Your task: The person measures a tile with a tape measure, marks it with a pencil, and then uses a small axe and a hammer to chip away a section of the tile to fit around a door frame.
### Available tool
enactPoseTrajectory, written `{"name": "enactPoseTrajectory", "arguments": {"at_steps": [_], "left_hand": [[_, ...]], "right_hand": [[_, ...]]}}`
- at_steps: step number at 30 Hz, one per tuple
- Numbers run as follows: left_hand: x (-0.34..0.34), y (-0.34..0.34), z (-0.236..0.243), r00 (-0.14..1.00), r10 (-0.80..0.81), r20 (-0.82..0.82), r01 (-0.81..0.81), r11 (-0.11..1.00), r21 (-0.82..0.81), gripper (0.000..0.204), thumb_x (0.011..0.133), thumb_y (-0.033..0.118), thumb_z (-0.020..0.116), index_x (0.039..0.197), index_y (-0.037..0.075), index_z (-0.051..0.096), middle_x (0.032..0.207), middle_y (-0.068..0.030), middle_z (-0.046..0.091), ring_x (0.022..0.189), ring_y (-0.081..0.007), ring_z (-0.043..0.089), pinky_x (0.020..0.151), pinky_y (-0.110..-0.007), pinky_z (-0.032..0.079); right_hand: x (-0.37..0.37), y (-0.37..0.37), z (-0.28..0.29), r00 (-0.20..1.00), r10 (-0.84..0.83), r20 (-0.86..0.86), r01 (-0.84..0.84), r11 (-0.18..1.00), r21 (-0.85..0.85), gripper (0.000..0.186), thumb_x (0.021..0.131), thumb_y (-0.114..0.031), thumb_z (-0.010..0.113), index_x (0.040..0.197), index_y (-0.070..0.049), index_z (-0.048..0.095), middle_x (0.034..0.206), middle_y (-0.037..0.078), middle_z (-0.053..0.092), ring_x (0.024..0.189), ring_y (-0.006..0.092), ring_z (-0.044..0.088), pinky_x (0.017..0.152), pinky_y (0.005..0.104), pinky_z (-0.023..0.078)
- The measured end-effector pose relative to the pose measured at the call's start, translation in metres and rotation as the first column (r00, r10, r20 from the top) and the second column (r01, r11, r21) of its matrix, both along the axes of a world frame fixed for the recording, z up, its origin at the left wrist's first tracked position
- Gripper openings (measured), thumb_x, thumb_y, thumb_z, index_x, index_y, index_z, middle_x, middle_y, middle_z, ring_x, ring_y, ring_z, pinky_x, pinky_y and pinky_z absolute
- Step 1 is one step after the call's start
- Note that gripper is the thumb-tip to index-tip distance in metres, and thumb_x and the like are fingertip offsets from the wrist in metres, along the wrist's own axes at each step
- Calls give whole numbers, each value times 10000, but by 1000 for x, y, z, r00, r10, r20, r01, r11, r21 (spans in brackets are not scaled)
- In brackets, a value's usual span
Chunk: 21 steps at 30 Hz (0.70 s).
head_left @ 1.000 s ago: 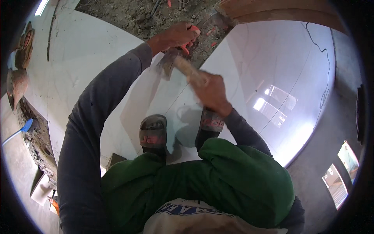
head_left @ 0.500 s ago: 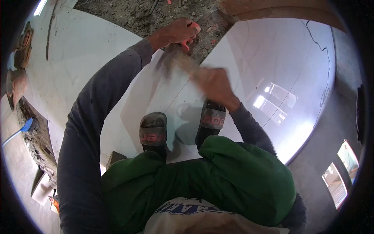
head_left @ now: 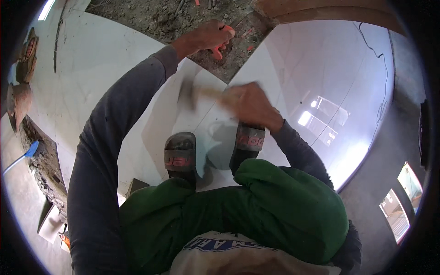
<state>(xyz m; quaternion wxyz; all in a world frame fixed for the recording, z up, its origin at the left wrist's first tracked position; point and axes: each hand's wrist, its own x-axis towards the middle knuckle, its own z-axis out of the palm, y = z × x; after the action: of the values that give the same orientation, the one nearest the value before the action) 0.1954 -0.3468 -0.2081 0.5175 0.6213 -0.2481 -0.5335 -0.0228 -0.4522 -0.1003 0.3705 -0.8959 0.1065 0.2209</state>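
My left hand (head_left: 204, 36) is closed around a bright red-orange piece (head_left: 217, 52), which shows on both sides of the fingers; its exact kind is not clear. It is held over the bare soil (head_left: 151, 18) beside the corner of the white floor tiles (head_left: 114, 59). My right hand (head_left: 250, 101) grips the pale handle of a hammer (head_left: 208, 93). Motion blurs the hammer head, which is above the tiles between my left hand and my feet, apart from the red-orange piece.
Small red-orange bits (head_left: 250, 48) lie in the soil. A brown wooden board (head_left: 330, 11) borders the far right. A thin black cable (head_left: 385, 68) runs over the glossy tiles. Broken pieces (head_left: 20, 98) and a blue-headed tool (head_left: 32, 149) lie at the left. My sandals (head_left: 180, 153) stand on the tiles.
The hammer has swung away from the red-orange piece, back toward my feet and slightly left. My left hand stays nearly in place with its hold on the piece.
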Motion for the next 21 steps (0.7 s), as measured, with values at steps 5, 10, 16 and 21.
{"name": "enactPoseTrajectory", "arguments": {"at_steps": [5,10,16,21], "left_hand": [[8,-5,2,997,-23,76,21,1000,21,433,1017,391,619,1142,-24,640,924,-60,617,819,-165,646,672,-370,650],[-1,-11,9,999,24,45,-24,1000,0,442,1004,392,622,1147,-26,639,939,-65,624,832,-165,651,679,-378,654],[-9,2,-7,998,-21,51,18,999,48,464,1018,420,622,1173,-17,624,960,-73,627,859,-161,656,687,-381,667],[-21,-8,-1,1000,8,23,-9,998,65,437,1032,405,623,1176,-8,621,964,-70,633,863,-153,662,682,-375,669]], "right_hand": [[-12,16,-17,966,161,200,-163,987,-5,429,922,-405,790,818,4,711,578,165,574,515,212,595,557,416,494],[0,1,-5,955,-295,30,297,949,-107,333,887,-319,807,852,0,719,651,200,621,527,238,531,560,397,475],[-19,20,-2,996,-15,88,17,1000,-18,332,892,-313,805,829,-3,707,632,206,587,519,275,512,558,411,475],[-19,16,5,992,-124,-8,124,991,42,364,892,-331,810,798,0,690,613,203,575,510,326,527,563,413,477]]}}
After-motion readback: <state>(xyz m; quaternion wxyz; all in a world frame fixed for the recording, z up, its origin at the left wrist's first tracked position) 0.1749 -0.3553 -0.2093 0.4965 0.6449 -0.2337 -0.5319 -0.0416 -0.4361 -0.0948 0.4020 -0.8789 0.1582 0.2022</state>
